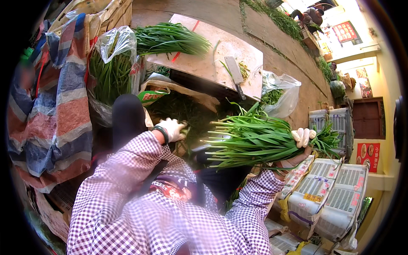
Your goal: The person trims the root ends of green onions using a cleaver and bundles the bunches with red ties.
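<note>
Your checked smock [170, 221] lies nearest in the head view, and beyond it your right hand [303, 139] clamps its fingers around the leafy green bundle [255, 136] at your right, presumably to leave its stalk ends free toward your left hand [172, 129], whose curled fingers' hold I cannot tell.

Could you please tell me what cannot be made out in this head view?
In the head view:
Right hand: its palm is hidden by the green bundle.
Left hand: blurred at the fingers, so whether they hold anything is unclear.
Bagged greens: lower right part hidden by the dark-clad knee.
Distant person: too small to tell what the hands do.
</note>
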### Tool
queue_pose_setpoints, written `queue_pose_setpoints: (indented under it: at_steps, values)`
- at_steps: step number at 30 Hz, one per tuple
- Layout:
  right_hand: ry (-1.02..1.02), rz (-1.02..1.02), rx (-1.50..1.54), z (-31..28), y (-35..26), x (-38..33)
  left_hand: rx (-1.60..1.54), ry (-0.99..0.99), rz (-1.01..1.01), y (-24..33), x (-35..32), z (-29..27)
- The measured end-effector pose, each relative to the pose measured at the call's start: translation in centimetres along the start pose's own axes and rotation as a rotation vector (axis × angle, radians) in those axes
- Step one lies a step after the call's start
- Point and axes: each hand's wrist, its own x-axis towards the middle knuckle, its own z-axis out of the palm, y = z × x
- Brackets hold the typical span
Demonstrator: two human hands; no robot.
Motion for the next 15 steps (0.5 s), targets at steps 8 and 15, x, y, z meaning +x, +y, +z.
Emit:
queue_pose_setpoints:
  at_steps: [8, 15]
  values:
    - [-0.066, 0.053, -0.052, 1.9, 1.4, -0.5, -0.189, 0.267, -0.062, -0.2, 0.8, 1.1]
    - [-0.116, 0.030, 0.086, 1.8, 1.1, -1.2, -1.276, 0.304, 0.454, -0.3, 3.1, 2.3]
